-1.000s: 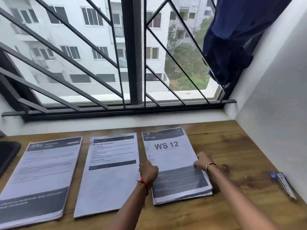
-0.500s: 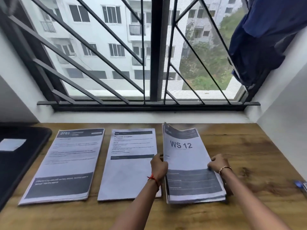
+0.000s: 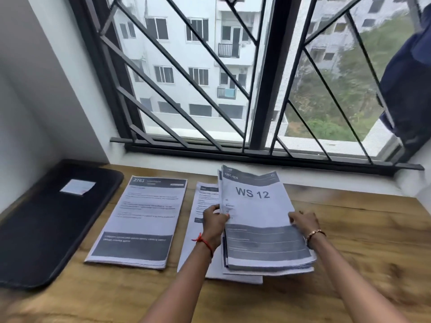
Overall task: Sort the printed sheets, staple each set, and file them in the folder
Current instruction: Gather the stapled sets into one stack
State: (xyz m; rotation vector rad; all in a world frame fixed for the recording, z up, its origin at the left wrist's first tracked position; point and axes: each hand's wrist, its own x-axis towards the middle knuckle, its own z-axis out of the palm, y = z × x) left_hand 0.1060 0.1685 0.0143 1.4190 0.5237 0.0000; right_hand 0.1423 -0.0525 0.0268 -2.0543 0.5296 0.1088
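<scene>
The left hand (image 3: 213, 221) is gripping the left edge of the "WS 12" stack (image 3: 261, 206), with its fingers curling round the sheets. The right hand (image 3: 303, 221) is gripping the right edge in the same manner. The stack is tilting up at its far end and is overlapping the right side of the middle stack (image 3: 200, 238); its near edge appears to be resting there. The "2763" stack (image 3: 142, 220) is lying flat to the left, apart from both. A black folder (image 3: 46, 224) is lying at the left end of the wooden desk (image 3: 361, 229).
</scene>
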